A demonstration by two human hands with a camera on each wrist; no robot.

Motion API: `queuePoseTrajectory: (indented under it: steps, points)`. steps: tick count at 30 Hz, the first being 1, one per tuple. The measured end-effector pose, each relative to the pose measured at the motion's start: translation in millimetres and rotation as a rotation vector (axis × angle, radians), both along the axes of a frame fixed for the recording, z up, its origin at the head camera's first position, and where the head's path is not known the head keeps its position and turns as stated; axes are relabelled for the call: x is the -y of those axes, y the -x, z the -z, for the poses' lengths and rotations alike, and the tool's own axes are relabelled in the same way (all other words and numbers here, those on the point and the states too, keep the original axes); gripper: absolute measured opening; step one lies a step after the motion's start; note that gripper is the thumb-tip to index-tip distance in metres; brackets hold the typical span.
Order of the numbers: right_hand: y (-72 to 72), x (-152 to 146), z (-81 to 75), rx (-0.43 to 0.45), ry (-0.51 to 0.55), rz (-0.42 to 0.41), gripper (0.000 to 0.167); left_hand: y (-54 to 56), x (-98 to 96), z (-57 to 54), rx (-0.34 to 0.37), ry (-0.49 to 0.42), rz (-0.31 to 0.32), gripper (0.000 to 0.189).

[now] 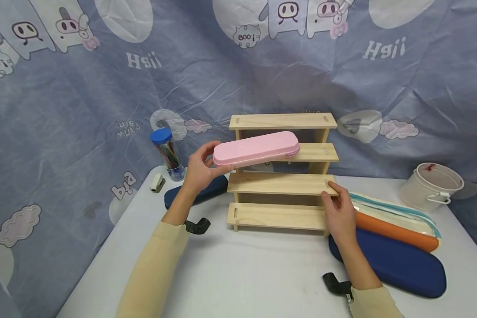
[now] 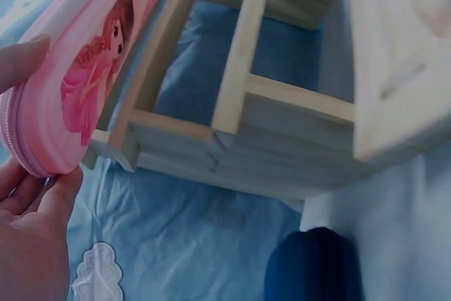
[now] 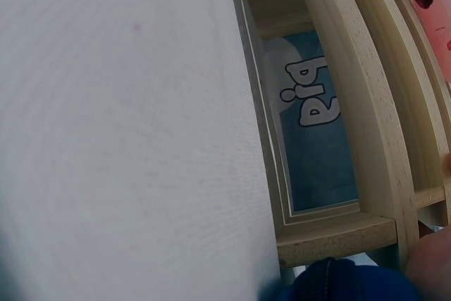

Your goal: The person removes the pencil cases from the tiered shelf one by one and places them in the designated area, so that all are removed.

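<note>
My left hand (image 1: 200,172) grips one end of a pink zippered pencil case (image 1: 256,148), thumb on one side and fingers on the other. The case is raised, slightly tilted, and overlaps the upper steps of a wooden tiered rack (image 1: 280,183) in the head view. A cartoon girl shows on the pencil case (image 2: 95,79) in the left wrist view. My right hand (image 1: 339,212) holds the right end of the rack's second step from the bottom, thumb at its front edge. Only a bit of the right hand (image 3: 431,262) enters the right wrist view.
Left of the rack are a dark blue case (image 1: 206,194), a small stapler (image 1: 157,183) and a blue-lidded jar of sticks (image 1: 168,154). On the right lie a navy case (image 1: 397,260), an orange case (image 1: 397,232) and a teal-edged clear pouch (image 1: 385,211). Behind them stands a white bucket (image 1: 421,190).
</note>
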State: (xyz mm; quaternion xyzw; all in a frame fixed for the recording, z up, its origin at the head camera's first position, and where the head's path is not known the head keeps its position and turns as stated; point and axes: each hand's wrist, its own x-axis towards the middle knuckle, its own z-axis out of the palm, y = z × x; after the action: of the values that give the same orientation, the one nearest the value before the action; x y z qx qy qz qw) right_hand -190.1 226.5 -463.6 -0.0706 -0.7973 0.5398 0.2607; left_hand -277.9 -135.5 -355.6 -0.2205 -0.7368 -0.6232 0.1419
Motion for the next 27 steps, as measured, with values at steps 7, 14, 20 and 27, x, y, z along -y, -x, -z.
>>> queuePoseTrajectory:
  steps: [7, 14, 20, 27]
  points:
    - [1.6, -0.8, -0.7, -0.009, 0.013, -0.004, 0.041, -11.8, 11.8, 13.0, 0.022, -0.006, -0.024, 0.075]
    - [0.3, 0.1, -1.3, -0.001, 0.009, 0.005, 0.042, -30.5, 24.6, 18.6, 0.014, 0.011, -0.016, 0.074]
    - [1.4, -0.6, -0.8, 0.002, 0.003, 0.014, 0.041, -51.9, 33.2, 8.5, 0.004, 0.021, -0.045, 0.071]
    - [0.4, 0.1, 1.3, 0.009, -0.001, 0.009, 0.043, -64.2, 52.6, 9.9, 0.014, 0.019, -0.079, 0.070]
